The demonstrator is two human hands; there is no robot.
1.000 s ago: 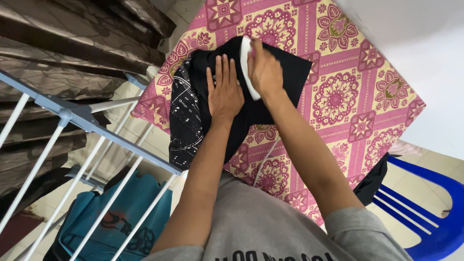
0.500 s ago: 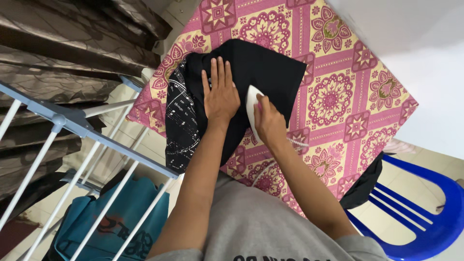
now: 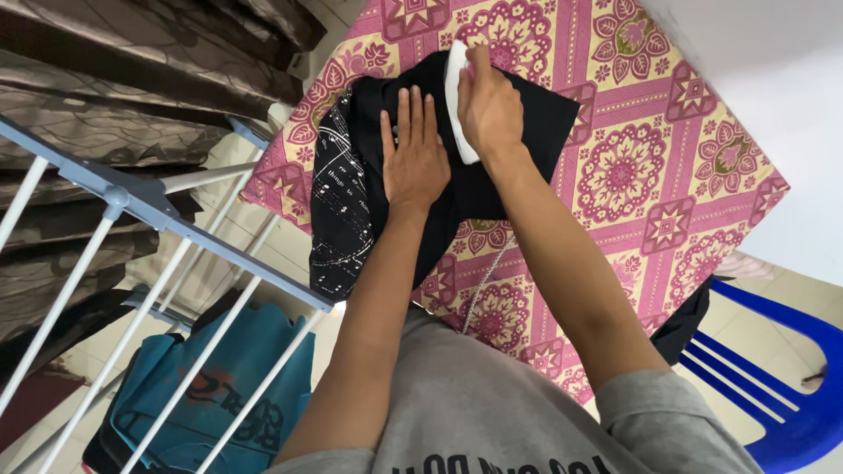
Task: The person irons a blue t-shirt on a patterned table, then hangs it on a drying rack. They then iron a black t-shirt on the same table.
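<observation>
A black garment [image 3: 527, 132] with white print along its left side lies on a pink patterned cloth [image 3: 650, 175] that covers a table. My left hand [image 3: 413, 154] rests flat on the garment with its fingers spread. My right hand [image 3: 487, 101] grips a white clothes iron [image 3: 457, 88] that presses on the garment's far part, right beside the left hand. A thin cord [image 3: 483, 281] runs from the iron toward my body.
A white metal drying rack [image 3: 149, 228] stands at the left, with a teal bag [image 3: 211, 395] under it. Brown curtains [image 3: 105, 79] hang at the far left. A blue plastic chair [image 3: 773, 377] stands at the lower right, dark cloth beside it.
The right hand first drew the iron back toward my body, then pushed it to the garment's far part again. The left hand stayed flat on the garment.
</observation>
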